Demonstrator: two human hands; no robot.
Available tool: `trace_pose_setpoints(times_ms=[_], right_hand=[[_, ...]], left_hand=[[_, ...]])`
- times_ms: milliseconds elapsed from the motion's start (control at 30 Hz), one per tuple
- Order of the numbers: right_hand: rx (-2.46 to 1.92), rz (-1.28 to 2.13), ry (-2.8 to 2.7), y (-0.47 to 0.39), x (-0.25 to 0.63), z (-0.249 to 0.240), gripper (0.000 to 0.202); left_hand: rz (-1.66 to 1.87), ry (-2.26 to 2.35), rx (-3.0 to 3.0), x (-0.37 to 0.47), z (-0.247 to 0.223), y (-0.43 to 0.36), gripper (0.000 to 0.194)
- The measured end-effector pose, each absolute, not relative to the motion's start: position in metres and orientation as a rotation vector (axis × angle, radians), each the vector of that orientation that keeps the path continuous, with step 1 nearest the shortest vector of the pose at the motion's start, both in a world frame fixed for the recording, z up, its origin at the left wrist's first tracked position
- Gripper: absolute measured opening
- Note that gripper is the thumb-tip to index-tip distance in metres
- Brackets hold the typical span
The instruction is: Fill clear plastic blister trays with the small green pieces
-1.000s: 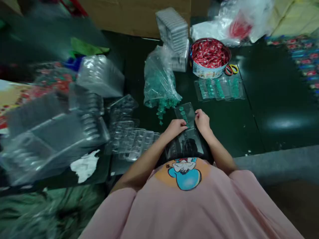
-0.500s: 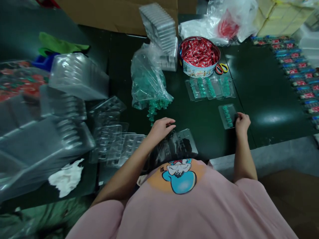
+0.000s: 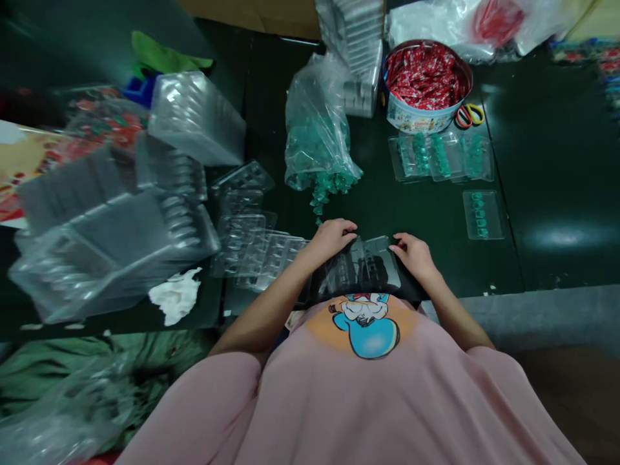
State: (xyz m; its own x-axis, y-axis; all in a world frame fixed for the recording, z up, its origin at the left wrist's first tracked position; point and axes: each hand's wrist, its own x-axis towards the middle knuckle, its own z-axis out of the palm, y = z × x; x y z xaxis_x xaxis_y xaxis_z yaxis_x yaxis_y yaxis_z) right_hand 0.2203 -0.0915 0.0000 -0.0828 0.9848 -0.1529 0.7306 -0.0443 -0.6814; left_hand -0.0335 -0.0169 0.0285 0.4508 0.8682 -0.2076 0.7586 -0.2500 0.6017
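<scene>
My left hand (image 3: pixel 335 236) rests near the table's front edge, its curved fingers slightly apart at the left side of some clear plastic blister trays (image 3: pixel 380 257). At those trays' right corner is my right hand (image 3: pixel 413 254), thumb and forefinger apart by the edge; whether they touch it I cannot tell. Just beyond my left hand, small green translucent pieces (image 3: pixel 322 194) spill from a clear plastic bag (image 3: pixel 317 123). To the right lies a blister tray with a row of green pieces (image 3: pixel 479 214). Several similar filled trays (image 3: pixel 440 157) overlap behind it.
A round tin (image 3: pixel 426 119) holds red printed packets, with scissors (image 3: pixel 469 116) beside it. Loose clear trays (image 3: pixel 242 242) and large stacks of trays (image 3: pixel 121 226) occupy the left. Another tray stack (image 3: pixel 361 77) stands behind the bag. A crumpled white tissue (image 3: pixel 175 296) lies front left.
My right hand has let go of the filled tray on the right and come left to the clear trays before me. My left hand stays beside them. The camera view has shifted.
</scene>
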Motion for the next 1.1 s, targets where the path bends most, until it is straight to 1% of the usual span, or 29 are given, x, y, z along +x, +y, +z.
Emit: trace_pose_setpoints(times_ms=[100, 233, 400, 533, 667, 833, 1000, 1100], right_hand=[[-1.923, 0.813, -1.889, -0.089, 0.206, -0.001, 0.029], [-1.953, 0.761, -1.954, -0.081, 0.207, 0.002, 0.028], [-1.843, 0.696, -2.06, -0.064, 0.201, -0.002, 0.029], [-1.906, 0.486, -1.997, -0.029, 0.21, -0.011, 0.031], [-1.948, 0.35, -1.9, 0.006, 0.226, -0.015, 0.032], [-1.908, 0.367, -1.891, 0.024, 0.223, -0.016, 0.031], [-1.922, 0.354, -1.925, 0.026, 0.212, -0.009, 0.027], [-1.768, 0.342, -1.958, 0.031, 0.199, -0.001, 0.024]], left_hand=[[0.156, 1.305, 2.115, -0.029, 0.023, -0.02, 0.027], [0.101, 1.316, 2.132, -0.027, 0.019, -0.024, 0.023], [0.14, 1.313, 2.117, -0.031, 0.014, -0.024, 0.028], [0.202, 1.358, 2.103, -0.029, 0.009, -0.012, 0.037], [0.3, 1.445, 2.133, -0.015, 0.002, 0.009, 0.036], [0.333, 1.497, 2.169, 0.003, -0.005, 0.026, 0.033], [0.331, 1.545, 2.168, -0.009, 0.013, 0.026, 0.026], [0.36, 1.644, 2.141, -0.037, 0.029, 0.026, 0.023]])
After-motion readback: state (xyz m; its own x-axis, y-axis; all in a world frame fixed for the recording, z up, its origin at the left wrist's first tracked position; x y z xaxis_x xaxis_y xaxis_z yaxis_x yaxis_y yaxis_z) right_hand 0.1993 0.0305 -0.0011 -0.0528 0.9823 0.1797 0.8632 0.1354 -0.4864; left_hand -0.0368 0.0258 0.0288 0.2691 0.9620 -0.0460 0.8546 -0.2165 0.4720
